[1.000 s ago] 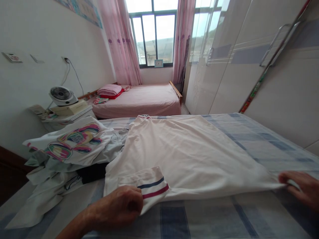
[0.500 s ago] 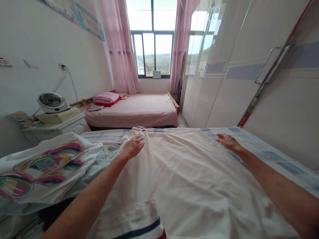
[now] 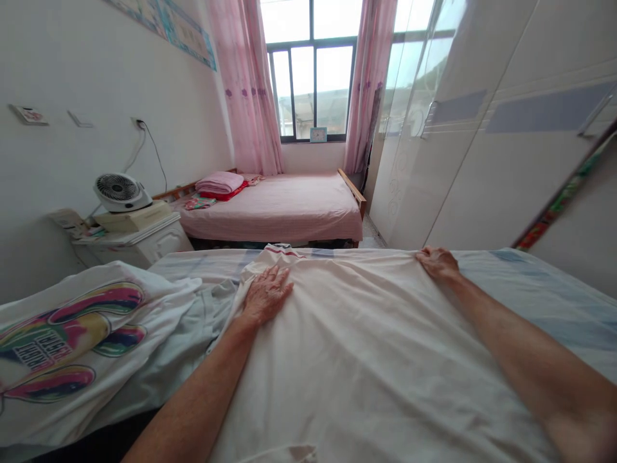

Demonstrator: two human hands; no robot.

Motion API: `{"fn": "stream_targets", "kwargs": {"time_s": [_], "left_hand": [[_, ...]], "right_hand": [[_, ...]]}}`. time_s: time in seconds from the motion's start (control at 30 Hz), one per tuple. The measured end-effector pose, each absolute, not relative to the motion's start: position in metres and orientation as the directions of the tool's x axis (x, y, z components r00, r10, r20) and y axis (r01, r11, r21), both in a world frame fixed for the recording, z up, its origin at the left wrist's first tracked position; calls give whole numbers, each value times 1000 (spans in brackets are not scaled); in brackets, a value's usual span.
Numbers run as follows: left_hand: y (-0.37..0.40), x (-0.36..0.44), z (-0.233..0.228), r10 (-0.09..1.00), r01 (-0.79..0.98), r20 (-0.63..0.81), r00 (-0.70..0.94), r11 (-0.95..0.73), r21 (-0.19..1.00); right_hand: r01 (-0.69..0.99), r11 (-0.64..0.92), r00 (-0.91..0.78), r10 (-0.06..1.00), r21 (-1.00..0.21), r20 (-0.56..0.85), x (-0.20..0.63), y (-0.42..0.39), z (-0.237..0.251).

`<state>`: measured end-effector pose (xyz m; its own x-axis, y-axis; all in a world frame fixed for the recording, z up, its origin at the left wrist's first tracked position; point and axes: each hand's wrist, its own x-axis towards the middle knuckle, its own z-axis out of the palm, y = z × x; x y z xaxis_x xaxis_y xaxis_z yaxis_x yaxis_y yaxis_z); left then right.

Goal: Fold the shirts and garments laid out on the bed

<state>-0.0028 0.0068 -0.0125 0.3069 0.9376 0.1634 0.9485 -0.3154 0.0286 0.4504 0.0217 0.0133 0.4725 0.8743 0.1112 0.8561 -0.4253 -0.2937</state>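
A cream-white shirt (image 3: 366, 347) lies spread flat on the bed in front of me, its striped collar (image 3: 284, 248) at the far edge. My left hand (image 3: 267, 294) rests flat, fingers apart, on the shirt near the collar. My right hand (image 3: 438, 262) presses on the shirt's far right edge, fingers curled down onto the cloth. Both arms reach forward across the shirt.
A pile of clothes with a colourful printed white T-shirt (image 3: 67, 334) lies at the left. A white nightstand (image 3: 144, 241) carries a small fan (image 3: 118, 191). Beyond stands a pink bed (image 3: 284, 206) under the window. A white wardrobe (image 3: 482, 141) lines the right wall.
Both hands left the shirt's near sleeve and hem and reached to its far edge. They now lie pressed on the cloth near the collar and far right side.
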Motion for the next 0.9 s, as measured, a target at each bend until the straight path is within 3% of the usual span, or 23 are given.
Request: {"fn": "stream_targets", "kwargs": {"time_s": [0.17, 0.3, 0.43, 0.6, 0.7, 0.9], "left_hand": [[7, -2, -12, 952, 957, 129, 277, -285, 47], [8, -2, -14, 959, 961, 119, 256, -266, 78], [8, -1, -14, 962, 957, 107, 251, -263, 121], [9, -3, -14, 963, 954, 111, 244, -259, 152], [9, -3, -14, 961, 953, 110, 253, -267, 145], [3, 0, -3, 964, 947, 89, 252, -265, 180]], "right_hand": [[795, -534, 587, 797, -289, 142, 475, 20, 37], [850, -461, 511, 838, -255, 190, 470, 17, 43], [940, -280, 326, 906, -194, 271, 422, -1, 35], [984, 166, -141, 950, -67, 277, 370, -73, -7], [996, 93, -94, 982, 10, 165, 396, -118, -35], [936, -336, 309, 927, 103, 211, 482, -167, -25]]}}
